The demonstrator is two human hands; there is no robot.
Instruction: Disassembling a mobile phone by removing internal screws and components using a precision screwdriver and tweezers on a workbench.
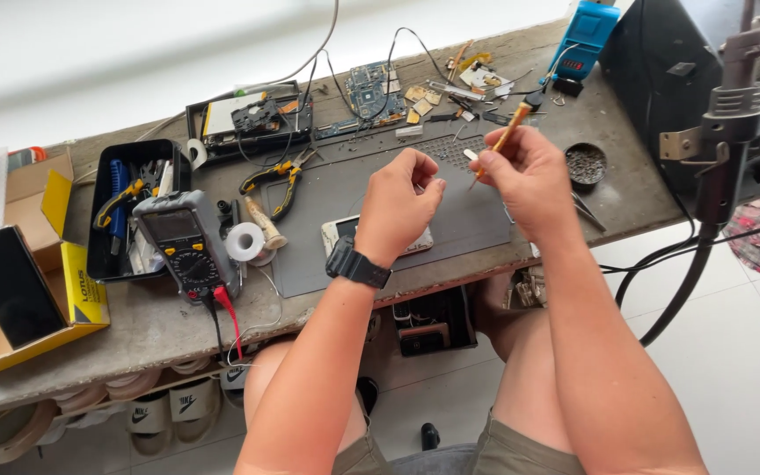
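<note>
Over the grey mat (380,189) on the tabletop (151,321), the right hand (529,176) clamps an orange-handled screwdriver (507,136) whose tip the left hand (398,207) pinches, apparently fitting something tiny; steady alignment seems needed.

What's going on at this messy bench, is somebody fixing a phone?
A person sits at a workbench, both hands raised above a grey work mat. The right hand holds a thin orange-handled tool; the left hand, with a black wristwatch, pinches something too small to make out. A phone lies on the mat under the hands. Nearby are a multimeter, pliers, a solder spool and a bare circuit board.
</note>
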